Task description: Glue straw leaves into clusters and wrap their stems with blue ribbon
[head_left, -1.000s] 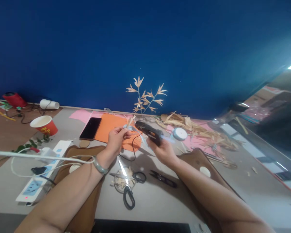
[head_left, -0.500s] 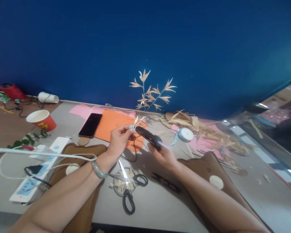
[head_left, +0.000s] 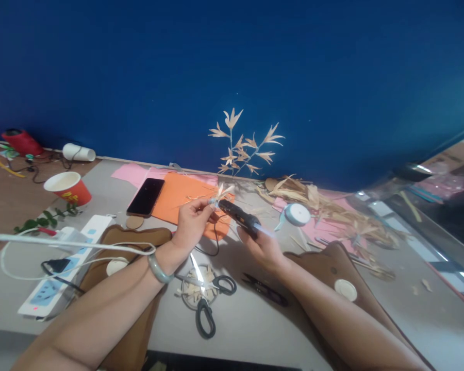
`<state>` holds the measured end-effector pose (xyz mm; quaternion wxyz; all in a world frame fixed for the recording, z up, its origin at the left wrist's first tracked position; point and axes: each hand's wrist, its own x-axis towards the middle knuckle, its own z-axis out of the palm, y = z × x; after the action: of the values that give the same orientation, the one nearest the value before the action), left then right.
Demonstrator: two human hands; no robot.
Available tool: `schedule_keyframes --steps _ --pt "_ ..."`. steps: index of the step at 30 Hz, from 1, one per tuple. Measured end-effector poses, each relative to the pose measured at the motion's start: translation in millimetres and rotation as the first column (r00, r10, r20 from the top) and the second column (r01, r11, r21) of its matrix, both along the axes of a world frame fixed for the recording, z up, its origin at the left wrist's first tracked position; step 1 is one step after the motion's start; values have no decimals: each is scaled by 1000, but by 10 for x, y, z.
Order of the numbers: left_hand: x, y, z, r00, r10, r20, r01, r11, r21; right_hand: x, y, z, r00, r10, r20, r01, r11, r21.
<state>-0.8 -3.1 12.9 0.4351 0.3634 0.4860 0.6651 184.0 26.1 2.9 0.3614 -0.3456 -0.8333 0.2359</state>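
Observation:
My left hand (head_left: 191,221) is closed in a pinch on a small sprig of dried straw leaves (head_left: 221,192), held up over the orange paper (head_left: 176,198). A grey-green bangle (head_left: 158,270) sits on that wrist. My right hand (head_left: 261,247) grips a black hot glue gun (head_left: 239,217), whose nozzle touches the base of the sprig. The gun's black cord (head_left: 212,242) hangs down to the table.
On the grey table lie scissors (head_left: 203,299) across a small dish of clippings, black thread snips (head_left: 265,288), a phone (head_left: 145,197), a white tape roll (head_left: 297,214), dried leaves (head_left: 332,211), a red paper cup (head_left: 67,187) and a power strip (head_left: 58,273). A dried branch (head_left: 242,147) stands against the blue wall.
Both hands have lifted slightly and come together: the glue gun's nozzle moved left to meet the sprig. The view shifted a little.

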Motion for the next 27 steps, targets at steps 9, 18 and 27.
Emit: schedule_keyframes --steps 9,18,27 --pt "3 -10 1 1000 -5 -9 5 1000 5 25 13 -31 1000 29 1 -29 999 14" --pt "4 -24 17 999 -1 -35 2 1000 9 32 -3 -33 1000 15 27 -16 999 32" --pt "10 -39 51 1000 -14 14 14 1000 -5 29 -6 -24 1000 6 3 -6 1000 22"
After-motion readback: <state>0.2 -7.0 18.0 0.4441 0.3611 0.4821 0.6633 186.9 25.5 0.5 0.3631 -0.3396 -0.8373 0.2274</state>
